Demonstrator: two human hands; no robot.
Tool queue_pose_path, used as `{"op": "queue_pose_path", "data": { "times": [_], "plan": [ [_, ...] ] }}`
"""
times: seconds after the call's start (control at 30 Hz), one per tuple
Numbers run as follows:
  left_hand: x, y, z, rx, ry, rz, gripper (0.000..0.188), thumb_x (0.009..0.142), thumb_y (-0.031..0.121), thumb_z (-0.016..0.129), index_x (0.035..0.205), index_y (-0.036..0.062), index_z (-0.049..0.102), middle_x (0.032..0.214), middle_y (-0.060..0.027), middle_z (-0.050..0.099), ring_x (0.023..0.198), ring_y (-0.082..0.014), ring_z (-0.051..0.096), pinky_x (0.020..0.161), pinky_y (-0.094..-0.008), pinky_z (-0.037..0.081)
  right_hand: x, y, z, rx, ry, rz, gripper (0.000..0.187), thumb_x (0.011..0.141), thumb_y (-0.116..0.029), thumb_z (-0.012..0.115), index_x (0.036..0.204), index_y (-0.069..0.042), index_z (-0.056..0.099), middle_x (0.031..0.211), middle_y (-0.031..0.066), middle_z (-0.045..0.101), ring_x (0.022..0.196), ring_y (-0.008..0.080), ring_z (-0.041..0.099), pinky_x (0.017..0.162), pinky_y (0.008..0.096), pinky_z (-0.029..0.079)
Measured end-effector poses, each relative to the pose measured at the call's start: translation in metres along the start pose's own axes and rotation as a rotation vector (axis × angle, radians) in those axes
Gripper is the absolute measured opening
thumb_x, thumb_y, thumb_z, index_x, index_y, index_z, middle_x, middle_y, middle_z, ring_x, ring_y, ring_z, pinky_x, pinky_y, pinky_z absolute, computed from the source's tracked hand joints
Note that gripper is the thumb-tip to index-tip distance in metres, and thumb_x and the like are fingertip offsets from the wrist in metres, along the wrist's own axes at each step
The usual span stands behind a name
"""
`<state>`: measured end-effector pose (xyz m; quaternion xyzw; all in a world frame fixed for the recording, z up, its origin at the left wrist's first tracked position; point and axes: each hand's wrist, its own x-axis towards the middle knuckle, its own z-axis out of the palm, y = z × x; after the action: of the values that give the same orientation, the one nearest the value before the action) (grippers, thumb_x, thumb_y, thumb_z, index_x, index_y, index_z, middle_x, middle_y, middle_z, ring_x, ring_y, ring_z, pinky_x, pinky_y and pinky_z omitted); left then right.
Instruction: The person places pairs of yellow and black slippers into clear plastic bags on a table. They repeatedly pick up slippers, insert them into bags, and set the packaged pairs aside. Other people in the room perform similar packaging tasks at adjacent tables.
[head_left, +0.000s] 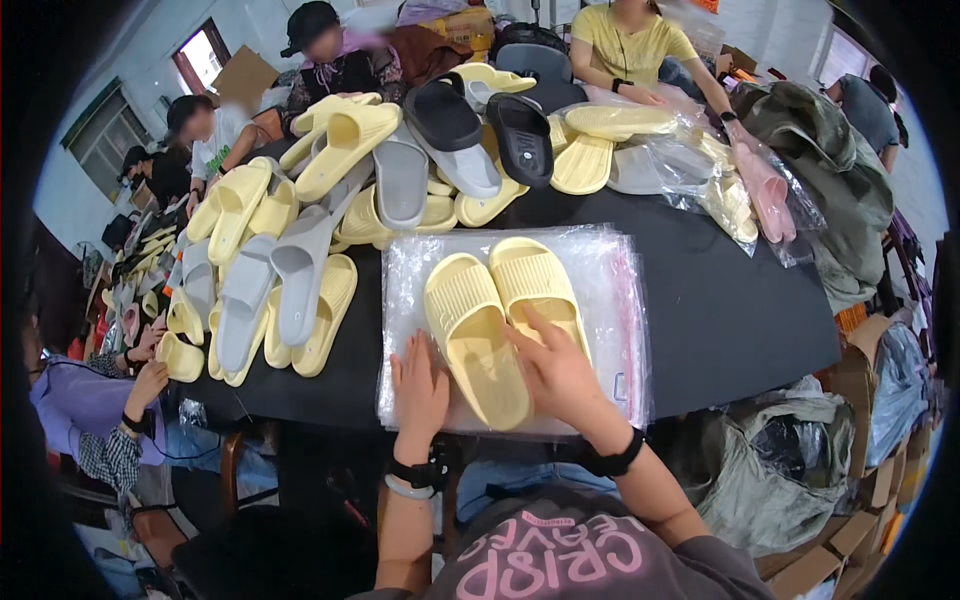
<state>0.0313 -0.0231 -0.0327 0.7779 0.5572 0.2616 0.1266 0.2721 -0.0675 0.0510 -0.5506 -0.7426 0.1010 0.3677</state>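
Note:
Two pale yellow slide slippers lie side by side, toes away from me, on a stack of clear plastic bags [405, 290]. The left slipper [488, 365] reaches nearer to me than the right slipper [535, 275]. My right hand [562, 375] has its fingers over the inner edge of the right slipper, gripping it, and covers part of its footbed. Beside the left slipper, my left hand [420, 385] lies flat on the bags with its fingers stretched out, holding nothing.
A heap of yellow, grey and black slippers [400, 175] covers the back and left of the black table [720, 310]. Bagged slippers [765, 190] lie at the far right. Several people sit around the table; one at left handles a yellow slipper [180, 357]. Sacks [785, 460] and cartons stand at right.

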Motion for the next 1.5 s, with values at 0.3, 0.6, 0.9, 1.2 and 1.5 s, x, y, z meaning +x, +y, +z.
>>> {"op": "queue_pose_path", "data": {
  "times": [0.3,0.6,0.9,1.2,1.5],
  "plan": [
    [0.022,0.094,-0.088,-0.2,-0.092,0.206,0.043,0.092,0.016,0.061,0.133,0.0029,0.056,0.126,-0.0213,0.06,0.117,-0.0372,0.057,0.099,-0.0439,0.046,-0.071,0.048,-0.021,0.173,0.154,0.342,0.05,0.096,-0.013,0.051,0.142,0.004,0.041,0.139,0.026,0.047,0.129,0.0412,0.044,0.11,0.0455,0.034],
    [0.059,0.124,-0.027,0.198,-0.108,0.389,0.047,0.09,0.025,0.063,0.13,0.0017,0.057,0.092,-0.0156,0.06,0.088,-0.0315,0.057,0.08,-0.0419,0.047,-0.078,0.059,-0.013,0.152,0.081,0.256,0.048,0.098,-0.021,0.044,0.138,0.005,0.046,0.14,0.0256,0.047,0.134,0.0419,0.04,0.113,0.0483,0.03],
    [0.051,0.099,-0.086,0.068,-0.072,0.274,0.026,0.092,0.019,0.06,0.11,-0.0002,0.061,0.099,-0.0187,0.06,0.098,-0.0376,0.055,0.087,-0.0449,0.045,-0.08,0.06,-0.016,0.11,0.058,0.221,0.047,0.099,-0.022,0.042,0.137,0.004,0.048,0.14,0.0235,0.048,0.135,0.0407,0.039,0.113,0.0486,0.03],
    [0.055,-0.074,-0.238,0.044,0.284,-0.116,0.009,0.089,0.002,0.057,0.094,0.0009,0.064,0.077,-0.0105,0.06,0.069,-0.0211,0.061,0.063,-0.0316,0.049,-0.078,0.056,-0.015,0.099,0.039,0.221,0.045,0.097,-0.019,0.047,0.135,0.003,0.05,0.141,0.0229,0.047,0.135,0.041,0.039,0.112,0.0493,0.031],
    [0.16,-0.213,-0.311,0.146,0.422,-0.093,0.012,0.084,0.006,0.057,0.087,-0.0049,0.062,0.081,-0.0188,0.062,0.077,-0.0316,0.061,0.069,-0.0388,0.046,-0.076,0.052,-0.012,-0.007,0.033,0.182,0.043,0.093,-0.016,0.051,0.133,0.002,0.052,0.138,0.0227,0.048,0.132,0.0411,0.041,0.11,0.05,0.033]
  ]
}}
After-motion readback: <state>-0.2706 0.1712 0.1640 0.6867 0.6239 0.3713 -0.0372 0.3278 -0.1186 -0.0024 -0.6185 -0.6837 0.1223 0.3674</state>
